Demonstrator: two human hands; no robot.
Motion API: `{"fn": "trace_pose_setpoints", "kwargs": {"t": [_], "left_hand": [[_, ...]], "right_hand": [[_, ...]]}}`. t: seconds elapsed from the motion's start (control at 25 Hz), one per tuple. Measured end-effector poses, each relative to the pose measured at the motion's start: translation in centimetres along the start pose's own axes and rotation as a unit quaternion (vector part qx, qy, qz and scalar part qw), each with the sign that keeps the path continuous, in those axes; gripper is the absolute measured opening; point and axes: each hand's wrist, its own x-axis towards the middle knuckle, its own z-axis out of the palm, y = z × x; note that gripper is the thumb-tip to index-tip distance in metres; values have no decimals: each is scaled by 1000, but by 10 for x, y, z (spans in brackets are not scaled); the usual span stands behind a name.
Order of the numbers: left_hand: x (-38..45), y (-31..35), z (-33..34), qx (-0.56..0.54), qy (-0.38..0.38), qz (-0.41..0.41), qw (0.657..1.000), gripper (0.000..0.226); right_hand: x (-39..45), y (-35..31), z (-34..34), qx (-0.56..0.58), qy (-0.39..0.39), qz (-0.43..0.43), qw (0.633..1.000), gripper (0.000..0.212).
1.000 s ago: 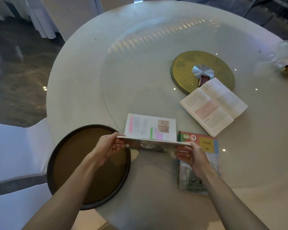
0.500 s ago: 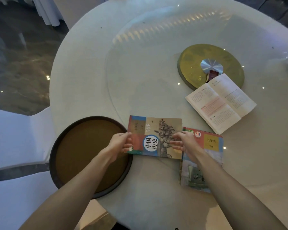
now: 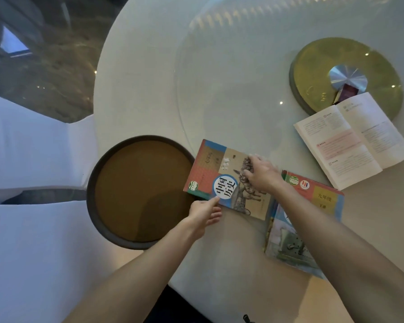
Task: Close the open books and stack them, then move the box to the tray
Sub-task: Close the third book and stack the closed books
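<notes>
Closed now and no longer held up half-folded, the history book [image 3: 229, 180] lies with its cover up, and it has turned a little so that its left corner hangs over the rim of the round tray [image 3: 91, 183] on the counter [image 3: 138, 78]. Left hand [image 3: 203, 215] has come under the near edge of this book; its grip pinches the edge between thumb and fingers. Right hand [image 3: 261, 173] rests on top of the cover with the grip released, fingers spread and flat. Just beside it to the right lies the second closed book [image 3: 313, 220], and the history book's right corner already overlaps it slightly. I judge the next step is to lift the history book onto that one. Farther right, the open book [image 3: 352, 141] waits unclosed. Behind it, partly hidden, stands the small dark box [image 3: 346, 93] on the gold disc [image 3: 313, 66], well apart from the tray.
</notes>
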Motion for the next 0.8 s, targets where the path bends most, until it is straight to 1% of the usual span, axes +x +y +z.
{"fn": "trace_pose_setpoints", "kwargs": {"t": [0.08,0.12,0.16,0.24,0.32,0.36,0.44,0.52,0.56,0.6,0.64,0.72,0.76,0.8], "left_hand": [[-4,-1,0,-47,14,24,998,43],[-5,0,-1,-73,27,43,996,38],[-4,3,-4,-98,43,63,992,34],[-2,13,-10,-106,69,98,987,33],[-5,27,-13,-89,71,129,985,37],[-8,35,-14,-85,64,142,984,36],[-18,52,-12,-88,26,156,984,29],[-31,67,-7,-97,-48,157,982,28],[-38,74,-2,-98,-85,154,979,30],[-44,80,4,-88,-115,151,978,31],[-51,84,13,-76,-136,147,977,32],[-60,88,34,-52,-171,143,973,32],[-62,89,43,-41,-180,143,972,33],[-64,89,54,-27,-186,144,972,34]], "right_hand": [[-1,-1,5,-22,20,9,1000,47],[-4,0,9,-11,39,17,999,40],[-9,-1,12,8,41,24,999,35],[-18,-1,19,62,16,38,997,32],[-30,1,26,137,-5,66,988,33],[-36,2,30,176,-12,80,981,34],[-47,5,36,229,-19,95,969,35],[-57,12,40,270,1,99,958,30],[-61,15,39,313,13,107,944,29],[-65,20,38,385,18,124,915,31],[-71,23,36,472,9,142,870,34],[-87,36,27,630,-17,170,758,35],[-93,44,24,678,-20,171,714,33],[-101,55,19,709,-7,169,684,29]]}}
